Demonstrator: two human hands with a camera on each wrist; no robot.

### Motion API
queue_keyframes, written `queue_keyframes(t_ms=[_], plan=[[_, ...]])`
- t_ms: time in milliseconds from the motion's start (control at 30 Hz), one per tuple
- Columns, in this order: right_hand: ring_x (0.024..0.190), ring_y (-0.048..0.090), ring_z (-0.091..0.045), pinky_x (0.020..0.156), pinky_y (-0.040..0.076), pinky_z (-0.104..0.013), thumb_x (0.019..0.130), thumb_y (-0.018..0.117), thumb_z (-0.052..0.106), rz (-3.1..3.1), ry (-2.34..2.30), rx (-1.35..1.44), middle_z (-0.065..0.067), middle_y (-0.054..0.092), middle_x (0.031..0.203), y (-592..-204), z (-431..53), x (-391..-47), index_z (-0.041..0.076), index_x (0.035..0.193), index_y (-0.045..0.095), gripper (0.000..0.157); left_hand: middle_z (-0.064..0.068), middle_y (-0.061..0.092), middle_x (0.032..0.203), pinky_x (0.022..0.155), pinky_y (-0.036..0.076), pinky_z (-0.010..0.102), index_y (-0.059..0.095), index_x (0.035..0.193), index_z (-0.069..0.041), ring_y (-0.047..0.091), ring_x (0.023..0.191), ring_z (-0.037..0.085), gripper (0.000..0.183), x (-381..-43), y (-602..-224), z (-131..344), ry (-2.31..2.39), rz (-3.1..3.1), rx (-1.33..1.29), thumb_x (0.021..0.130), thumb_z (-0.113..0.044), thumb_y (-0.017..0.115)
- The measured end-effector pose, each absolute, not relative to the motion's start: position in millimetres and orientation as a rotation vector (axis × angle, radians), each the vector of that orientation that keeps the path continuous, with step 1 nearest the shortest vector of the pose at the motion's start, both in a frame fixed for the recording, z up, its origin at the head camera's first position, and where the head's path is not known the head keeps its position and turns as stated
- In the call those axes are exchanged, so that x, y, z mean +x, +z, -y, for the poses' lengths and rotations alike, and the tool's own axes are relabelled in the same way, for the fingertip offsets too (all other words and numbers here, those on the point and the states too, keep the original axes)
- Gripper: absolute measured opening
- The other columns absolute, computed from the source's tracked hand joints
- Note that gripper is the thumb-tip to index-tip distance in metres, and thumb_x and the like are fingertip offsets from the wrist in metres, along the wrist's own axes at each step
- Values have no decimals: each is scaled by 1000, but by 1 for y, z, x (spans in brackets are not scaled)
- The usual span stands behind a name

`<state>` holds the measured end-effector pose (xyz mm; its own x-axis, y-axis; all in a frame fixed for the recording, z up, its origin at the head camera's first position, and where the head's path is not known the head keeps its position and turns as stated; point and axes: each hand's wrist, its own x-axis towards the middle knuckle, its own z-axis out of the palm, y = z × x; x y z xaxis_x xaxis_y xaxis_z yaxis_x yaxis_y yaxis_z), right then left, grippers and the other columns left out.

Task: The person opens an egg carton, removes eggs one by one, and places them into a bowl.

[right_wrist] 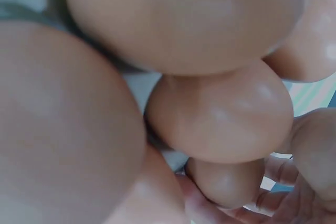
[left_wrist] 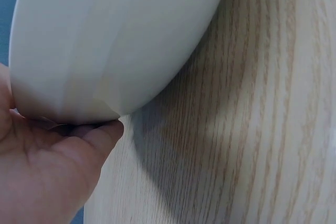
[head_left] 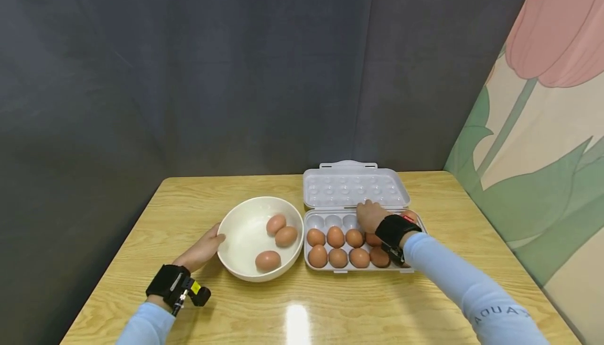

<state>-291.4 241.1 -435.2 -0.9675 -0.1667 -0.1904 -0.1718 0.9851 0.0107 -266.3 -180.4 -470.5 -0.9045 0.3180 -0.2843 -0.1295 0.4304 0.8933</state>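
Observation:
At the left of the table, my left hand (head_left: 204, 250) grips the side of a cream-white bowl (head_left: 240, 229), thumb at the rim and fingers against the outer wall. Three brown eggs lie in the bowl, one (head_left: 268, 261) near its front. Over the back row of a grey plastic egg box (head_left: 325, 214), my right hand (head_left: 371, 216) reaches down with fingers bent. In the right wrist view, its fingers curl around an egg (right_wrist: 226, 182), partly hidden by nearer eggs. Front rows hold several brown eggs; three cups at back left hold none.
The egg box's lid (head_left: 356, 187) lies folded back behind it. Beneath everything is a wood-grain table (head_left: 226, 313). A dark curtain (head_left: 264, 72) hangs behind, and a flower-painted wall (head_left: 542, 177) stands on the right.

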Motion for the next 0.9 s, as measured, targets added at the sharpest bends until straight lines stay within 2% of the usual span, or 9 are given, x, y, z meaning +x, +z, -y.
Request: queue_keyframes(t_ms=[167, 300, 433, 533, 633, 900], plan=[[94, 55, -43, 72, 50, -54, 87, 48, 6, -2886, 0, -202, -28, 50, 112, -430, -239, -288, -3, 109, 57, 24, 20, 5, 153, 112, 15, 51, 3, 147, -4, 9, 140, 36, 52, -267, -467, 182, 1462, -2274, 158, 99, -15, 20], [94, 57, -45, 68, 52, -52, 87, 48, 4, -2880, 14, -265, -33, 45, 123, -428, -239, -287, -5, 111, 57, 27, 20, 4, 153, 112, 15, 51, 3, 148, -5, 8, 140, 37, 52, -267, -466, 181, 1458, -2270, 147, 99, -15, 20], [79, 61, -35, 61, 52, -45, 80, 55, 3, -2889, 89, -370, -23, 60, 97, -429, -243, -289, 0, 89, 64, 14, 20, 5, 153, 112, 16, 51, 4, 148, -5, 9, 139, 37, 52, -265, -466, 180, 1452, -2273, 137, 99, -15, 20], [69, 58, -27, 57, 50, -42, 78, 58, 4, -2898, 127, -414, -11, 60, 75, -428, -244, -290, 6, 74, 63, 6, 20, 6, 153, 112, 17, 51, 4, 148, -5, 10, 139, 37, 52, -265, -466, 180, 1455, -2271, 139, 99, -15, 21], [67, 59, -26, 56, 49, -42, 80, 56, 6, -2914, 123, -426, -10, 59, 72, -427, -244, -290, 6, 73, 62, 10, 20, 6, 153, 112, 17, 51, 4, 148, -5, 11, 139, 37, 52, -266, -466, 181, 1458, -2271, 143, 99, -16, 21], [67, 60, -29, 54, 50, -43, 78, 59, 6, -2976, 159, -491, -12, 61, 72, -424, -242, -287, 4, 72, 62, 7, 20, 7, 152, 113, 17, 50, 6, 147, -4, 12, 139, 36, 51, -267, -469, 181, 1485, -2257, 164, 99, -13, 21]])
